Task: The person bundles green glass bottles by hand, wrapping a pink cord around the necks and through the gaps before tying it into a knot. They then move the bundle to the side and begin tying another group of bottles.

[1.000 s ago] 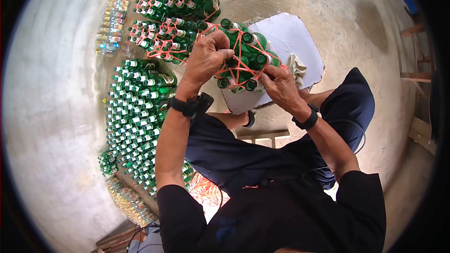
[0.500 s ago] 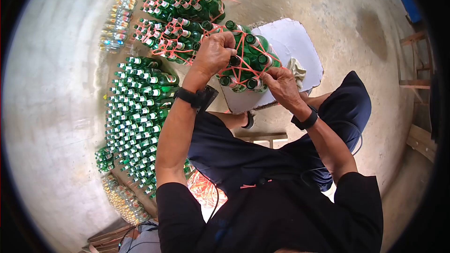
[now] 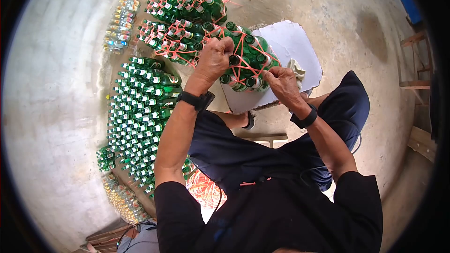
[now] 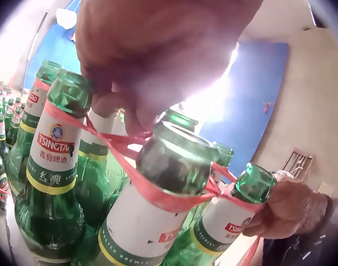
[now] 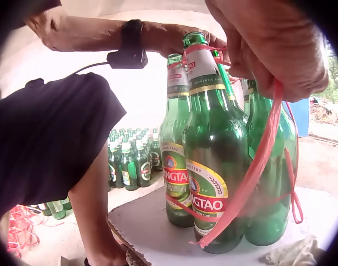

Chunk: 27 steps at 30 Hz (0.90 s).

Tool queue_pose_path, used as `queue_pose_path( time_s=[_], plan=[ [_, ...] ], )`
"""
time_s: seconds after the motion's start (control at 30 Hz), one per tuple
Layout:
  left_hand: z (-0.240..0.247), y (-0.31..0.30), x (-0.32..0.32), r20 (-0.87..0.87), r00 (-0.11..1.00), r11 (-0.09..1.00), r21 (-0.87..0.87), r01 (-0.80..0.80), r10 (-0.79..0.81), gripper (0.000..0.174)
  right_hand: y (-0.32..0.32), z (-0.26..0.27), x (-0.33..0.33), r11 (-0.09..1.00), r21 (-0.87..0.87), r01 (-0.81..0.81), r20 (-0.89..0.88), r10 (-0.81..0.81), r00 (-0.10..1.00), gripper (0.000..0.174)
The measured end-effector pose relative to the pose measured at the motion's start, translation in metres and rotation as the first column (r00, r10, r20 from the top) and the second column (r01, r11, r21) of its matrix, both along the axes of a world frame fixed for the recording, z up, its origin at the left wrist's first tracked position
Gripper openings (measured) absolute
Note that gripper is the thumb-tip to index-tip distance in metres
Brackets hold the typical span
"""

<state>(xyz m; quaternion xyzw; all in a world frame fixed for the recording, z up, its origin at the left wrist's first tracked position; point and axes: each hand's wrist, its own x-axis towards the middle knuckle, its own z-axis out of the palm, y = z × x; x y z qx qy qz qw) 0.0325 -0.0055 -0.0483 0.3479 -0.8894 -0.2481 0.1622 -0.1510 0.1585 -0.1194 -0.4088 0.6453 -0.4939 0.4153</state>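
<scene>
A bundle of green beer bottles (image 3: 251, 80) stands upright on a white-topped stand (image 3: 300, 42). Pink plastic twine (image 4: 122, 149) loops round the necks and crosses between them. My left hand (image 3: 215, 60) is over the left side of the bundle, its curled fingers pinching the twine between the necks, partly hidden by the hand itself. At the near right corner, my right hand (image 3: 282, 83) grips the twine beside a bottle neck. From that hand a loose pink tail (image 5: 257, 160) hangs down in front of the bottles in the right wrist view.
Two more twine-tied bundles (image 3: 183, 4) stand beyond on the floor. Many loose green bottles (image 3: 136, 117) line the left wall, with clear bottles (image 3: 123, 23) behind. A crumpled cloth (image 3: 296, 69) lies on the stand. Pink twine (image 3: 205, 189) is heaped by the seated person's left side.
My left hand has come slightly down and closer in among the bottle necks. The right hand keeps its place at the near corner, and the head view has shifted a little.
</scene>
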Motion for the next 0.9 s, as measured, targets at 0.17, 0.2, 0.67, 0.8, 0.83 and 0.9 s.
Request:
queue_pose_path(
  time_s=[0.17, 0.2, 0.67, 0.8, 0.83, 0.9],
  plan=[
    [0.001, 0.038, -0.007, -0.234, 0.925, 0.953, 0.02, -0.303, 0.299, 0.032, 0.003, -0.007, -0.005, 0.999, -0.009, -0.037, 0.005, 0.037, 0.999, 0.032],
    [-0.001, 0.053, -0.007, -0.25, 0.935, 0.958, -0.071, -0.278, 0.253, 0.043, 0.004, -0.007, -0.004, 0.999, -0.02, -0.04, -0.007, 0.04, 0.999, 0.032],
    [-0.032, 0.124, -0.033, 0.049, 0.943, 0.848, -0.453, -0.274, 0.331, 0.09, 0.016, 0.01, -0.025, 0.98, -0.148, -0.134, -0.253, 0.094, 0.963, 0.033],
    [-0.029, 0.12, -0.033, 0.025, 0.938, 0.844, -0.445, -0.298, 0.345, 0.091, 0.027, 0.035, -0.021, 0.952, -0.202, -0.23, -0.417, 0.129, 0.9, 0.03],
    [-0.029, 0.121, -0.033, 0.022, 0.939, 0.845, -0.444, -0.299, 0.344, 0.091, 0.03, 0.033, -0.021, 0.964, -0.15, -0.221, -0.394, 0.147, 0.907, 0.027],
    [-0.03, 0.122, -0.033, 0.022, 0.941, 0.842, -0.452, -0.293, 0.339, 0.091, 0.029, 0.041, -0.021, 0.957, -0.168, -0.236, -0.439, 0.141, 0.887, 0.026]
  ],
)
